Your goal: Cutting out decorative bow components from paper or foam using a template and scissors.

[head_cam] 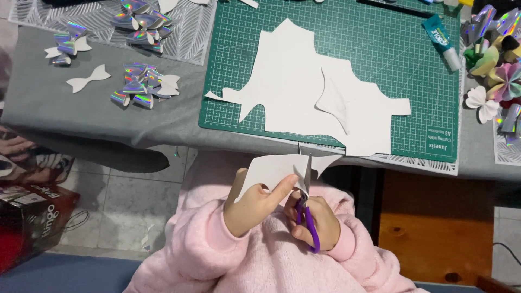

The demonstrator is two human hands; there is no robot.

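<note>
— What's the biggest thing in view?

— The tabletop (108, 122), under a grey cloth, with a green cutting mat (380, 49) on it. On the mat lies a big white sheet (293, 81) with shapes already cut out of it, and a smaller offcut (339, 103) rests on top. Shiny paper bows (138, 87) sit to the left, a glue tube (442, 40) at the mat's far right corner, paper flowers (496, 70) beyond that.

— And the hands?

— Both are below the near edge of the tabletop, over a pink fleece lap. The left hand (252, 206) pinches a small white paper piece (277, 168), thumb on top. The right hand (320, 220) is closed through the purple handles of the scissors (306, 201), whose blades stand upright against the paper.

— How will that paper handle?

— I'd judge it light and thin, a bit stiff like card, easy to crease or tear at the narrow points. Best held close to the cut line, as the thumb does.

— Room to move?

— The tabletop's edge is just above the paper; the lap below leaves open room.
</note>
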